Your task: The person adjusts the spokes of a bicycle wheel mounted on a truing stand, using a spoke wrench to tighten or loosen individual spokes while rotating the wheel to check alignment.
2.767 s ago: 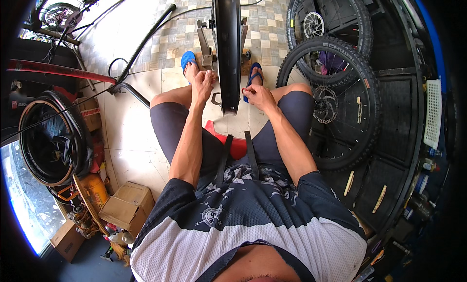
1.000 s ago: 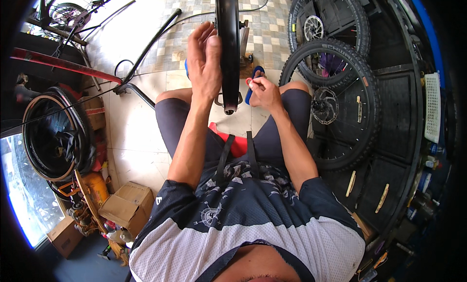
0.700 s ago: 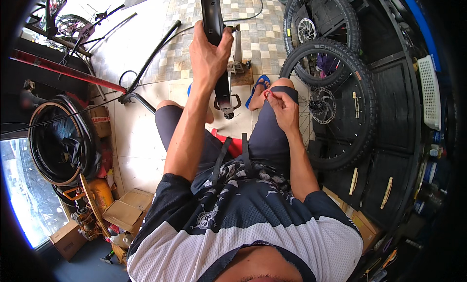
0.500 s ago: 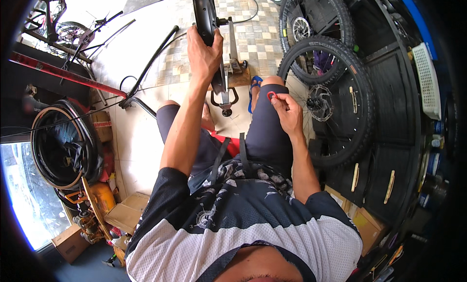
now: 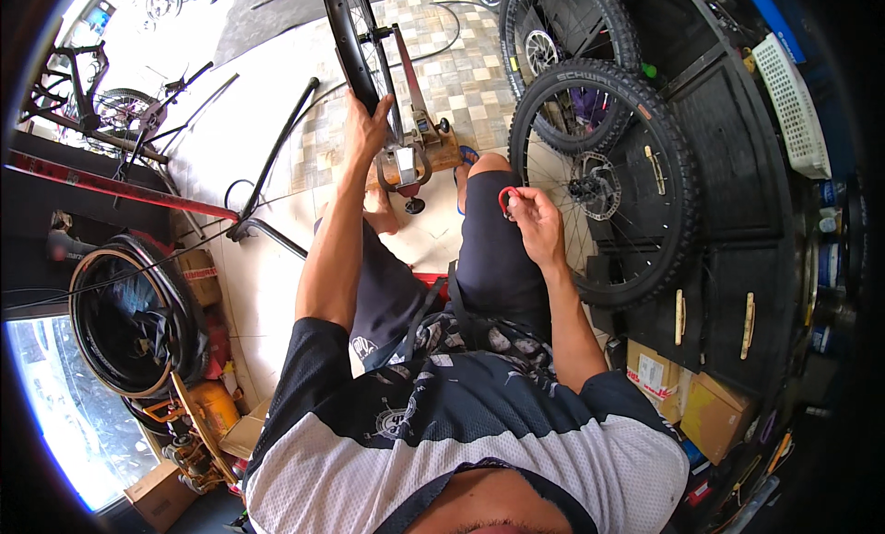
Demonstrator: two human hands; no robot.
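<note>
A black bicycle wheel rim without a tyre stands upright in a metal wheel truing stand in front of me. My left hand is closed round the near side of that rim, its thumb to the right. Over my right knee, my right hand pinches a small red rounded spoke wrench between thumb and fingers. The wrench is well apart from the wheel. Below the rim, the stand's curved arms and black knob point toward me, between my legs.
Two wheels with knobby tyres, the nearer wheel among them, lean on black cabinets at my right. A white basket sits above. Bare tyres stand at left, near a red bar and a black tube. Cardboard boxes lie lower right.
The view has shifted, so the wheel and stand show more fully. My left hand's hold on the rim has changed slightly, lower on its near side. The red wrench has turned in my right fingers.
</note>
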